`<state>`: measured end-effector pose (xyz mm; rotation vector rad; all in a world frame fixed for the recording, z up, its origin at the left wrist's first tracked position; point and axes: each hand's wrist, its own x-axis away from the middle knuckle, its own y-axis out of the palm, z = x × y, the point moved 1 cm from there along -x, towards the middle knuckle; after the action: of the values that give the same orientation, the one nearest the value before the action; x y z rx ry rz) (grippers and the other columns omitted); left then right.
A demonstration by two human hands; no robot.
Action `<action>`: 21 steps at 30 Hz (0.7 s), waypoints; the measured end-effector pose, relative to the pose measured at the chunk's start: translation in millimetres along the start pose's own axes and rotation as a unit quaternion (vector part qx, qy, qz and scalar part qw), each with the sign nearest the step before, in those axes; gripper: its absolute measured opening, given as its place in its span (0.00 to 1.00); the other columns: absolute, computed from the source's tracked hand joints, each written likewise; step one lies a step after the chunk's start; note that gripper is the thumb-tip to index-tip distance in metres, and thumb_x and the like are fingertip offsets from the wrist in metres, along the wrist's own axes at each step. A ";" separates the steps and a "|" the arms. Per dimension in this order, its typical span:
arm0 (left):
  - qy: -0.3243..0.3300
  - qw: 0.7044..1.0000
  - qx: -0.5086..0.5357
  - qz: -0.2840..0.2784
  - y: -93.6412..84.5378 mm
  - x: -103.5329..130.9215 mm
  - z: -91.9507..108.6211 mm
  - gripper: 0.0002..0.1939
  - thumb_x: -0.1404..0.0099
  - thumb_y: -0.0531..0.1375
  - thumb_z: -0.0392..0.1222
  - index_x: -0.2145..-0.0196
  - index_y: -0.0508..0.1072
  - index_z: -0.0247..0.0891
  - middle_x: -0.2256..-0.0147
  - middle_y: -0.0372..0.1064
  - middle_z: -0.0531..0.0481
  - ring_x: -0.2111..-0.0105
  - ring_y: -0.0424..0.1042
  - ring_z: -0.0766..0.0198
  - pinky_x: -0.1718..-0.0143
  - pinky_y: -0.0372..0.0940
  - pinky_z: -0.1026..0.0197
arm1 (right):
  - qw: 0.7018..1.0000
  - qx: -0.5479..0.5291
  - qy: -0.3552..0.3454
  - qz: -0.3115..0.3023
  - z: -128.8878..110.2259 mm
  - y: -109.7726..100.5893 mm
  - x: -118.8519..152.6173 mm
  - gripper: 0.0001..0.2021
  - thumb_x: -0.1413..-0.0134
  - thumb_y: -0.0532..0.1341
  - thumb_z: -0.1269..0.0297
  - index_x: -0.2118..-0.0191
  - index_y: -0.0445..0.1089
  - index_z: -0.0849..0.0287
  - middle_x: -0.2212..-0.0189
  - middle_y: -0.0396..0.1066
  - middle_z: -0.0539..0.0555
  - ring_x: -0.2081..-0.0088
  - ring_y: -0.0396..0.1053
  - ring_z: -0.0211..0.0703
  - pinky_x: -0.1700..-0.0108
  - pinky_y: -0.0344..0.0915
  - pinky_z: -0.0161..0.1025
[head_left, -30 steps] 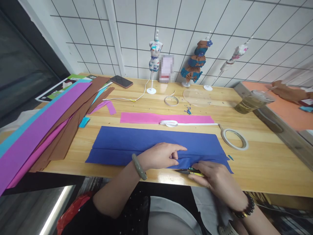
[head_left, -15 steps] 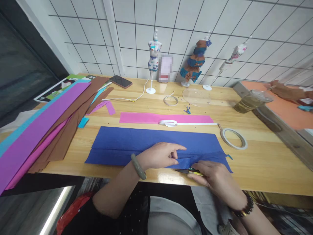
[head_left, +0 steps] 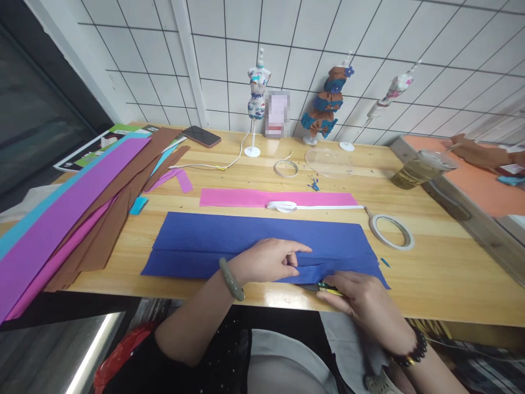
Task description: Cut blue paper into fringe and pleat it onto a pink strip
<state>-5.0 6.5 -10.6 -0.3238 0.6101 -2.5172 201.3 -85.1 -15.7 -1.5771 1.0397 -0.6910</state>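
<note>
A folded sheet of blue crepe paper [head_left: 262, 232] lies in front of me, with a crease along its near part. My left hand [head_left: 273, 260] rests on it, index finger stretched to the right, thumb apart and the other fingers bent. Just to its right, my right hand [head_left: 356, 293] is closed around a utility knife [head_left: 330, 289] with a yellow and dark green handle. The dark blade points left along the paper's near edge, partly under it. The paper is rumpled between the two hands. A small teal scrap [head_left: 385, 262] lies by its right end.
Behind the blue paper lie a pink strip [head_left: 233, 197], a white tape strip [head_left: 328, 207] and a tape roll [head_left: 391, 232]. Coloured paper strips [head_left: 94, 180] are heaped at left. Mini dress forms [head_left: 257, 93] stand at the back; a drink cup [head_left: 422, 169] is at right.
The teal scrap now lies apart from the blue paper's right end, which looks flatter there. Both hands and the utility knife have stayed in nearly the same place.
</note>
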 end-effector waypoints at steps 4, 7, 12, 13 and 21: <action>0.003 1.000 -0.006 -0.002 -0.2 -0.6 -0.6 0.25 0.44 0.57 0.39 0.47 0.63 0.42 0.67 0.70 0.54 0.70 0.65 0.69 0.66 0.57 0.65 | 1.000 0.002 -0.005 0.010 -0.5 0.0 0.4 0.16 0.42 0.52 0.52 0.68 0.71 0.58 0.74 0.73 0.54 0.73 0.71 0.40 0.71 0.63 0.33; 0.002 1.000 -0.008 -0.003 -0.1 -0.9 -1.1 0.25 0.44 0.57 0.39 0.47 0.64 0.43 0.68 0.70 0.55 0.70 0.65 0.69 0.67 0.57 0.66 | 1.000 0.005 -0.008 0.012 -2.7 0.0 -1.8 0.17 0.42 0.52 0.52 0.68 0.71 0.57 0.75 0.73 0.54 0.73 0.71 0.40 0.72 0.63 0.33; 0.006 1.000 -0.010 0.002 0.5 -1.2 -1.9 0.24 0.44 0.57 0.39 0.48 0.64 0.43 0.67 0.70 0.55 0.70 0.66 0.69 0.67 0.57 0.66 | 1.000 -0.001 -0.005 0.008 -6.5 -0.7 -6.3 0.19 0.42 0.51 0.51 0.71 0.70 0.58 0.77 0.72 0.54 0.75 0.70 0.39 0.73 0.62 0.33; 0.005 1.000 -0.010 0.003 0.6 -1.2 -1.9 0.24 0.44 0.57 0.39 0.48 0.64 0.42 0.67 0.70 0.55 0.70 0.66 0.69 0.67 0.57 0.66 | 1.000 -0.002 -0.004 0.007 -6.5 -0.6 -6.5 0.18 0.42 0.51 0.51 0.71 0.70 0.58 0.76 0.72 0.54 0.75 0.70 0.39 0.72 0.62 0.33; 0.000 1.000 -0.008 0.000 0.1 -1.0 -2.3 0.24 0.44 0.57 0.39 0.48 0.64 0.42 0.67 0.70 0.54 0.69 0.66 0.68 0.67 0.58 0.66 | 1.000 0.003 0.002 -0.002 -1.0 2.2 -0.6 0.16 0.42 0.52 0.53 0.68 0.70 0.58 0.74 0.72 0.54 0.72 0.71 0.40 0.70 0.63 0.33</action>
<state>-5.0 7.8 -12.8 -0.3294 0.6306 -2.5137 199.6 -85.1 -17.5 -1.5731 1.0374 -0.6996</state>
